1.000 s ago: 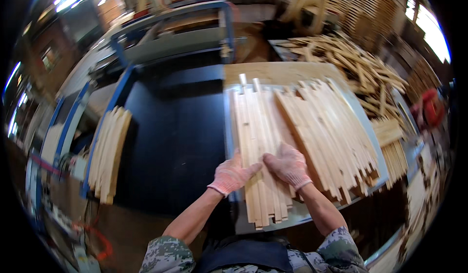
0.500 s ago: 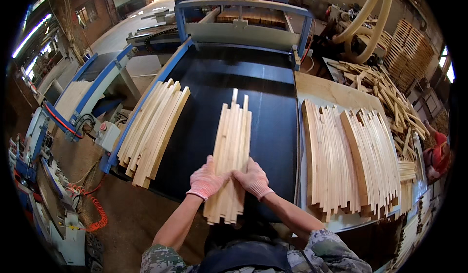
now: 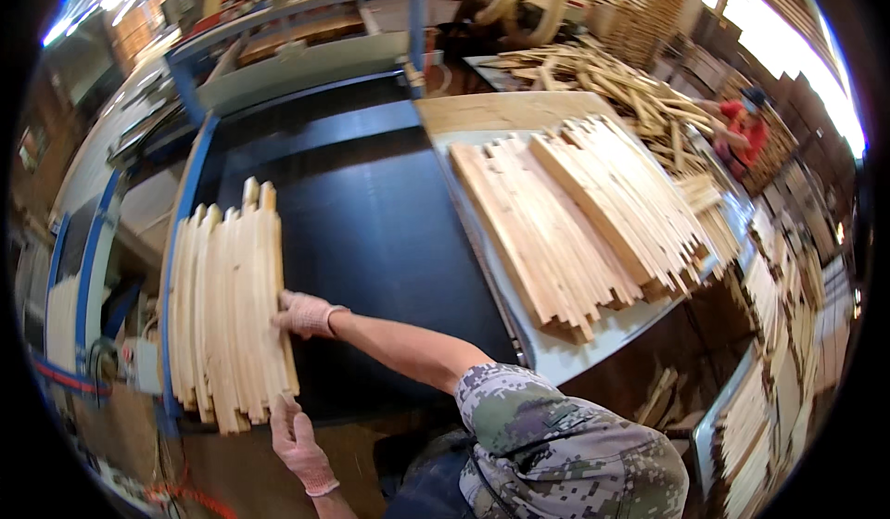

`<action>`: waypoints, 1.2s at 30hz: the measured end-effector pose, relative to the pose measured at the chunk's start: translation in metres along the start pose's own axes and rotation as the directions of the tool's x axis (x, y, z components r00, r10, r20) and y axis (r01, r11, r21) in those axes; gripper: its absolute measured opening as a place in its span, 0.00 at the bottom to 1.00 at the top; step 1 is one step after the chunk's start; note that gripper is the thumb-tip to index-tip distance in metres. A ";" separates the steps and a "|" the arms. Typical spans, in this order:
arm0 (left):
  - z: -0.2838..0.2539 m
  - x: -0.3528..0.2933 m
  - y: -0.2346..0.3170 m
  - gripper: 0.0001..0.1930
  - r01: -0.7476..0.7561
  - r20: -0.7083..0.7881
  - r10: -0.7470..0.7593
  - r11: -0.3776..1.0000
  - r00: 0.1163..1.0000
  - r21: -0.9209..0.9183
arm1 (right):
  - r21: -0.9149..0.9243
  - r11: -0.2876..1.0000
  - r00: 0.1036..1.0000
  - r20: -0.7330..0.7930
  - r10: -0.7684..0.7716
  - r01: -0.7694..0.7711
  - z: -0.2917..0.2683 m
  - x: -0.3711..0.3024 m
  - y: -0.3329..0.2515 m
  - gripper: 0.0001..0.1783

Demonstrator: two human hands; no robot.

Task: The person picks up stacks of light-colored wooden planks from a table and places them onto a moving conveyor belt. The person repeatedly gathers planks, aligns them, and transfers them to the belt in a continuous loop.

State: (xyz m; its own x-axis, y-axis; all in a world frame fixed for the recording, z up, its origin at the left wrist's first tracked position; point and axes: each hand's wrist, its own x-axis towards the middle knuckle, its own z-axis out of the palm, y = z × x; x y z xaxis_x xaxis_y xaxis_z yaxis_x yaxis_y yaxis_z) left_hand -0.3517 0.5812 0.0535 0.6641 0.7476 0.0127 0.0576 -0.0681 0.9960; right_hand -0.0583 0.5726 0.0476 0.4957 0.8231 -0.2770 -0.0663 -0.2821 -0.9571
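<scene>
A bundle of pale wooden strips (image 3: 232, 306) lies side by side along the left of a black conveyor belt (image 3: 371, 213), their ends uneven. My right hand (image 3: 311, 315), in a pinkish knit glove, rests against the right side of this bundle, with its fingers stretched toward the wood. Below the near end of the strips is my left hand (image 3: 301, 449), gloved the same way. Its fingers are extended and apart, the tips close to the strip ends; whether they touch cannot be told.
Right of the belt, a table (image 3: 575, 361) carries two stacks of wooden strips (image 3: 547, 241). A blue machine frame (image 3: 306, 5) spans the belt's far end. Loose offcuts (image 3: 621, 83) pile at the back right, where a person in red (image 3: 742, 134) stands. Another blue-sided conveyor (image 3: 88, 269) stands left.
My hands have moved left with the strips from the belt's middle, which now lie beside those at the left edge. The view has turned right, showing a person in red.
</scene>
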 end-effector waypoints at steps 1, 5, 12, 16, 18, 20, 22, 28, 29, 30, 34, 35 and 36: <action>0.009 0.002 -0.007 0.26 0.041 0.067 -0.041 0.999 0.997 -0.013 | -0.067 0.994 0.996 -0.009 -0.085 0.084 -0.008 -0.018 0.006 0.36; 0.080 0.006 -0.007 0.25 0.056 0.339 -0.039 0.998 0.940 -0.041 | -0.036 0.999 1.000 -0.028 -0.003 0.002 -0.048 -0.101 0.030 0.46; 0.239 -0.012 0.024 0.24 -0.020 0.594 0.075 0.995 0.801 -0.097 | 0.131 0.988 0.947 -0.318 -0.036 0.081 -0.216 -0.341 0.018 0.43; 0.346 -0.044 0.067 0.23 -0.322 0.689 0.253 0.946 0.679 -0.031 | 0.016 1.000 0.736 -0.677 0.007 0.006 -0.340 -0.460 0.049 0.38; 0.402 -0.065 0.080 0.25 -0.529 0.720 0.373 0.849 0.585 -0.010 | -0.025 0.997 0.552 -0.832 -0.060 0.071 -0.411 -0.504 0.089 0.39; 0.450 -0.078 0.071 0.33 -0.741 0.755 0.434 0.664 0.491 0.101 | -0.127 0.986 0.405 -0.911 -0.073 -0.108 -0.464 -0.538 0.083 0.44; 0.509 -0.097 0.049 0.38 -0.815 0.749 0.467 0.555 0.471 0.166 | -0.237 0.898 0.278 -0.951 -0.136 -0.371 -0.525 -0.575 0.112 0.47; 0.618 -0.143 0.092 0.46 -0.751 0.780 0.104 0.375 0.617 0.544 | -0.149 0.681 0.086 -0.988 -0.127 -0.717 -0.655 -0.637 0.186 0.44; 0.622 -0.148 0.058 0.48 -0.752 0.713 0.252 0.321 0.654 0.576 | -0.170 0.706 0.151 -0.984 -0.090 -0.687 -0.667 -0.633 0.190 0.42; 0.624 -0.149 0.041 0.50 -0.752 0.647 0.390 0.262 0.655 0.604 | -0.177 0.725 0.207 -0.977 -0.047 -0.666 -0.674 -0.633 0.188 0.41; 0.667 -0.162 0.083 0.59 -0.642 0.725 -0.082 0.404 0.684 0.651 | -0.125 0.657 0.293 -0.944 0.152 -0.743 -0.711 -0.636 0.199 0.42; 0.673 -0.170 0.080 0.60 -0.617 0.693 -0.078 0.390 0.717 0.683 | -0.118 0.650 0.303 -0.936 0.179 -0.751 -0.715 -0.634 0.201 0.42; 0.681 -0.176 0.078 0.62 -0.596 0.665 -0.073 0.380 0.743 0.708 | -0.140 0.633 0.299 -0.942 0.151 -0.761 -0.714 -0.632 0.198 0.43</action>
State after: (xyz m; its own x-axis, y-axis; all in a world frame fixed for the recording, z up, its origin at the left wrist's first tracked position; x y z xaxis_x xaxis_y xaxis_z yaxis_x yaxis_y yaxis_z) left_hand 0.0434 -0.0055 0.0689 0.9851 0.1210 -0.1221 0.1535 -0.9389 0.3080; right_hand 0.2336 -0.3552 0.0938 0.9542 -0.2610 -0.1466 -0.2980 -0.8742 -0.3834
